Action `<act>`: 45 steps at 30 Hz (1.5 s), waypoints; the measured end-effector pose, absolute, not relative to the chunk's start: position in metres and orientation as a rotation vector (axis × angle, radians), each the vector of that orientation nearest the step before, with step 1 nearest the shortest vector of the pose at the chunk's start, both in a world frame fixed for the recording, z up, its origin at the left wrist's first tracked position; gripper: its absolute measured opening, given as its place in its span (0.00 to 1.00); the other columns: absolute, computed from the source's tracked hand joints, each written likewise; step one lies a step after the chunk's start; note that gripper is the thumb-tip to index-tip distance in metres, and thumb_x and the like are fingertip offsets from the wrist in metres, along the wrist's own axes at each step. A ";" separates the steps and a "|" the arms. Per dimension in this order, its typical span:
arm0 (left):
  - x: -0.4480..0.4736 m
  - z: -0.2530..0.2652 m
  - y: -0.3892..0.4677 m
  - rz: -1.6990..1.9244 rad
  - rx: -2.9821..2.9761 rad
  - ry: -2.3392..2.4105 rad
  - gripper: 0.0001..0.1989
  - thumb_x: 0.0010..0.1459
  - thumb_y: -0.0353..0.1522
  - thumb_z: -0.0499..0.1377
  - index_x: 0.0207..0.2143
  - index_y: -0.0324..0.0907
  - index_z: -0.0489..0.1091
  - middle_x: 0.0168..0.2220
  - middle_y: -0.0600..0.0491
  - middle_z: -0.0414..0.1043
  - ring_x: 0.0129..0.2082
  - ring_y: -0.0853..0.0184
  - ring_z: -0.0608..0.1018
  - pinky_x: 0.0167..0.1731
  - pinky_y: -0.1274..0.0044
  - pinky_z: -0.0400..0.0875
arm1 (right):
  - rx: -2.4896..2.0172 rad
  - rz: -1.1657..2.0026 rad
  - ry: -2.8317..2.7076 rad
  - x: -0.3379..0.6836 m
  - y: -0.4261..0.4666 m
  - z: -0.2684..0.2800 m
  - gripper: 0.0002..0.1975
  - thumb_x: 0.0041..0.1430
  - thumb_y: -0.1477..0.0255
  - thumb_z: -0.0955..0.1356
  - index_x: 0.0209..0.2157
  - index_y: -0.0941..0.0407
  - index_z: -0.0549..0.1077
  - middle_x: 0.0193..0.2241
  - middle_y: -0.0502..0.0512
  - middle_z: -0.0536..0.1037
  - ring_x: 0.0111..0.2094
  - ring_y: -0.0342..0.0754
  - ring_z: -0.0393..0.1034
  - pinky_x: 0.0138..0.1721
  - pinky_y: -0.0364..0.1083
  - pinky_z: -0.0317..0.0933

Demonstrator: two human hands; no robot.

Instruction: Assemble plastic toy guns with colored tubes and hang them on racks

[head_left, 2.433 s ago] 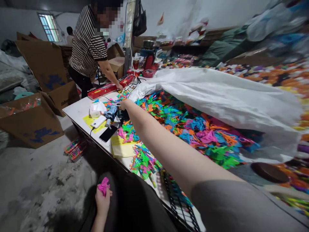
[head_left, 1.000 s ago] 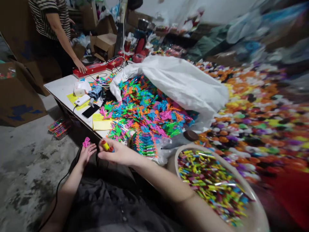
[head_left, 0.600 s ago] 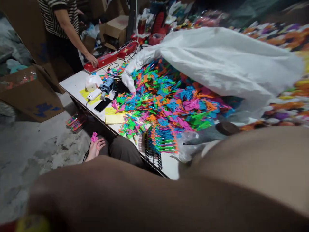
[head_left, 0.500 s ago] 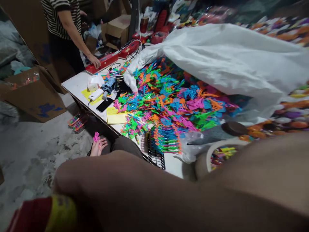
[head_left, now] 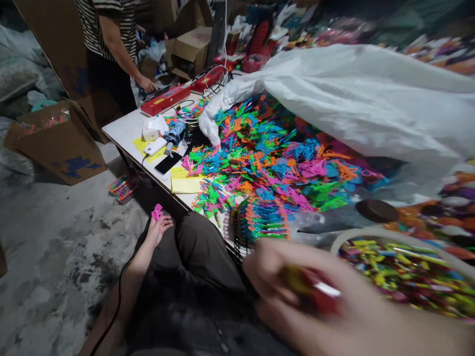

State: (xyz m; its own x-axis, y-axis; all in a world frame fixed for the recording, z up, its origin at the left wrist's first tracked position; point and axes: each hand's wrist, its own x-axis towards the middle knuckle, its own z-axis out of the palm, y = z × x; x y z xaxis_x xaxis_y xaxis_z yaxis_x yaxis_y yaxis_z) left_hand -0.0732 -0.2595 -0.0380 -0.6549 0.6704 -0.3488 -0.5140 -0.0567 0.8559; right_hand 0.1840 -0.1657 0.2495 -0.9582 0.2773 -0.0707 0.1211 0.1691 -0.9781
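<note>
My left hand (head_left: 160, 230) is over my lap, left of the table edge, palm partly turned up. It holds a small pink plastic piece (head_left: 157, 212) by the thumb, with the other fingers loosely bent. Close to the camera, my right hand (head_left: 274, 277) is blurred by motion, its fingers curled round a shiny red-and-yellow thing (head_left: 315, 289) whose kind I cannot make out. Beyond it on the table, a row of coloured plastic pieces (head_left: 265, 220) stands in a black rack (head_left: 243, 246). Behind spreads a big heap of similar pieces (head_left: 256, 158).
A white sack (head_left: 356, 74) lies over the heap. At right is a round tub (head_left: 339, 242) of small colourful pieces. A phone (head_left: 168, 163), yellow paper (head_left: 185, 184) and a power bank (head_left: 155, 147) lie at left. A co-worker's hand (head_left: 147, 84) is by a red box (head_left: 166, 100).
My right arm has drawn back from across the near view, and its hand now shows low at the right. The view has shifted slightly. My left hand still holds the pink piece.
</note>
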 end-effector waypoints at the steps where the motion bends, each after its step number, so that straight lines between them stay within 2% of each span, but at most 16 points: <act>1: -0.071 -0.039 -0.260 1.815 0.196 1.415 0.15 0.57 0.33 0.57 0.44 0.40 0.56 0.32 0.55 0.72 0.27 0.73 0.76 0.35 0.75 0.73 | -0.469 1.965 -2.309 0.176 -0.163 0.233 0.19 0.51 0.56 0.67 0.21 0.54 0.59 0.16 0.45 0.59 0.18 0.38 0.51 0.18 0.39 0.49; 5: -0.066 -0.045 -0.259 1.763 0.279 1.522 0.22 0.49 0.41 0.63 0.38 0.41 0.55 0.25 0.61 0.67 0.16 0.78 0.70 0.23 0.80 0.70 | -0.870 2.439 -2.124 0.147 -0.155 0.122 0.27 0.46 0.43 0.63 0.20 0.54 0.56 0.11 0.40 0.55 0.12 0.36 0.49 0.15 0.39 0.50; 7: -0.066 -0.046 -0.258 1.752 0.320 1.559 0.24 0.48 0.44 0.62 0.37 0.42 0.53 0.23 0.63 0.66 0.14 0.77 0.68 0.19 0.80 0.69 | -1.036 2.503 -2.021 0.140 -0.149 0.065 0.28 0.42 0.43 0.64 0.20 0.54 0.57 0.10 0.40 0.58 0.10 0.35 0.49 0.14 0.39 0.52; 10: -0.064 -0.044 -0.255 1.787 0.350 1.603 0.27 0.47 0.49 0.60 0.36 0.44 0.50 0.22 0.66 0.64 0.12 0.78 0.64 0.17 0.80 0.67 | -1.132 2.468 -2.077 0.131 -0.144 0.016 0.24 0.48 0.47 0.62 0.21 0.55 0.60 0.08 0.42 0.61 0.08 0.38 0.52 0.12 0.39 0.49; 13: -0.056 -0.034 -0.253 1.827 0.335 1.654 0.28 0.46 0.52 0.59 0.36 0.44 0.51 0.20 0.68 0.58 0.11 0.80 0.59 0.13 0.84 0.61 | -1.144 2.167 -2.296 0.122 -0.144 0.014 0.18 0.54 0.55 0.62 0.24 0.56 0.65 0.09 0.45 0.66 0.10 0.40 0.58 0.14 0.40 0.53; 15: -0.046 -0.023 -0.252 1.817 0.321 1.713 0.28 0.45 0.52 0.59 0.36 0.43 0.54 0.18 0.67 0.55 0.11 0.80 0.58 0.13 0.85 0.56 | -0.981 1.802 -2.342 0.116 -0.144 0.028 0.15 0.55 0.60 0.63 0.28 0.57 0.71 0.18 0.51 0.75 0.19 0.43 0.68 0.23 0.42 0.62; 17: -0.035 -0.009 -0.251 1.767 0.357 1.754 0.28 0.45 0.53 0.59 0.36 0.41 0.58 0.18 0.65 0.55 0.13 0.79 0.60 0.14 0.84 0.57 | -0.805 1.554 -2.254 0.110 -0.142 0.045 0.15 0.57 0.62 0.63 0.37 0.56 0.75 0.32 0.56 0.80 0.32 0.47 0.74 0.37 0.45 0.67; 19: -0.025 0.010 -0.252 1.670 0.466 1.743 0.27 0.47 0.52 0.59 0.37 0.39 0.61 0.18 0.63 0.57 0.15 0.77 0.62 0.17 0.83 0.60 | -0.743 1.473 -2.167 0.103 -0.139 0.061 0.18 0.58 0.62 0.63 0.45 0.55 0.75 0.42 0.58 0.78 0.42 0.50 0.73 0.46 0.49 0.65; 22: -0.017 0.044 -0.252 1.469 0.714 1.720 0.24 0.52 0.47 0.58 0.44 0.40 0.64 0.24 0.58 0.66 0.19 0.74 0.67 0.20 0.81 0.64 | -0.681 1.467 -2.120 0.094 -0.135 0.078 0.18 0.55 0.62 0.65 0.44 0.55 0.75 0.44 0.58 0.77 0.46 0.52 0.71 0.50 0.51 0.62; 24: -0.016 0.065 -0.251 1.365 0.901 1.745 0.22 0.54 0.44 0.57 0.47 0.41 0.64 0.33 0.52 0.71 0.26 0.71 0.72 0.25 0.79 0.67 | -0.661 1.485 -2.076 0.092 -0.134 0.085 0.15 0.54 0.62 0.66 0.39 0.56 0.76 0.39 0.57 0.79 0.42 0.51 0.72 0.47 0.50 0.64; 26: -0.017 0.078 -0.247 1.317 1.020 1.760 0.21 0.57 0.41 0.55 0.50 0.41 0.63 0.43 0.48 0.72 0.35 0.67 0.75 0.32 0.77 0.69 | -0.712 1.509 -1.991 0.092 -0.135 0.091 0.14 0.53 0.60 0.67 0.33 0.56 0.75 0.31 0.54 0.78 0.35 0.48 0.71 0.40 0.46 0.65; 29: -0.015 0.086 -0.240 1.313 1.091 1.832 0.16 0.57 0.39 0.56 0.45 0.40 0.63 0.41 0.49 0.72 0.40 0.64 0.76 0.40 0.74 0.69 | -0.841 1.635 -1.788 0.097 -0.132 0.099 0.16 0.50 0.57 0.69 0.27 0.57 0.71 0.21 0.48 0.71 0.25 0.41 0.64 0.28 0.41 0.60; 32: -0.008 0.086 -0.235 1.464 1.104 1.774 0.17 0.57 0.36 0.56 0.47 0.41 0.60 0.42 0.49 0.73 0.42 0.66 0.77 0.42 0.75 0.70 | -0.938 1.753 -1.599 0.105 -0.128 0.105 0.20 0.47 0.54 0.70 0.23 0.57 0.66 0.15 0.43 0.63 0.17 0.36 0.54 0.19 0.39 0.51; 37: 0.003 0.083 -0.228 1.733 1.016 1.764 0.15 0.54 0.36 0.60 0.43 0.41 0.63 0.41 0.49 0.72 0.42 0.67 0.76 0.43 0.76 0.71 | -0.935 1.872 -1.493 0.116 -0.129 0.108 0.24 0.44 0.52 0.71 0.18 0.56 0.60 0.11 0.41 0.59 0.12 0.34 0.49 0.14 0.38 0.44; 41: 0.009 0.075 -0.222 1.924 0.884 1.584 0.20 0.51 0.39 0.63 0.43 0.40 0.63 0.43 0.48 0.71 0.43 0.67 0.76 0.44 0.75 0.71 | -0.918 2.051 -1.396 0.115 -0.144 0.099 0.23 0.43 0.53 0.72 0.23 0.55 0.60 0.11 0.38 0.58 0.10 0.34 0.48 0.13 0.38 0.42; 45: 0.019 0.068 -0.219 1.928 0.742 1.359 0.20 0.54 0.42 0.60 0.44 0.40 0.62 0.44 0.47 0.72 0.43 0.66 0.76 0.44 0.75 0.71 | -0.928 2.130 -1.438 0.114 -0.160 0.087 0.23 0.45 0.52 0.70 0.24 0.54 0.60 0.10 0.37 0.55 0.09 0.34 0.46 0.12 0.38 0.42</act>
